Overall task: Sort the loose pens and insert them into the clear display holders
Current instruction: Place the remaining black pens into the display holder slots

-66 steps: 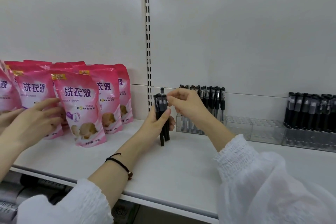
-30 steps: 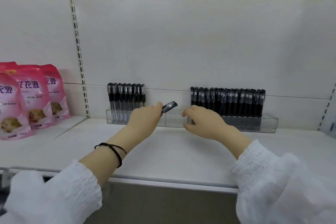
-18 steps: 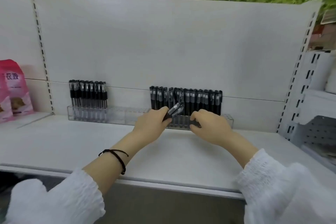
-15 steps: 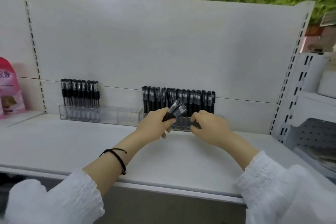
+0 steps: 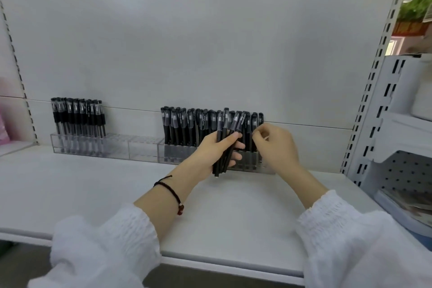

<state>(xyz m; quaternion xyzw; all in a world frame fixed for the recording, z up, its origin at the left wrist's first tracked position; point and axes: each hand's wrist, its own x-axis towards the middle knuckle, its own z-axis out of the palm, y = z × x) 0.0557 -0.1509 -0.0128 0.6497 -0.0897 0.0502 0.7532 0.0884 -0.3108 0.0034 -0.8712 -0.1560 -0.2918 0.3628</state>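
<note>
My left hand [image 5: 210, 152] grips a bundle of black pens [image 5: 228, 138], held nearly upright with the caps up, in front of the right clear display holder [image 5: 171, 155]. That holder carries a dense row of black pens [image 5: 184, 126]. My right hand [image 5: 274, 145] hovers just right of the bundle with fingers curled near the pen caps; I cannot see anything in it. To the left, a second clear holder [image 5: 117, 147] has several pens [image 5: 77, 117] at its left end, and its right compartments stand bare.
The white shelf board [image 5: 93, 184] runs under both holders, with a white back panel [image 5: 187, 54] behind. A slotted upright [image 5: 374, 86] closes the right side, with white perforated racks [image 5: 402, 166] beyond. Pink pouches [image 5: 3, 128] peek in at the far left.
The view has swung right, away from the pink pouches. My left hand carried the pen bundle to the right holder and tipped it upright. My right hand lifted off the holder toward the caps.
</note>
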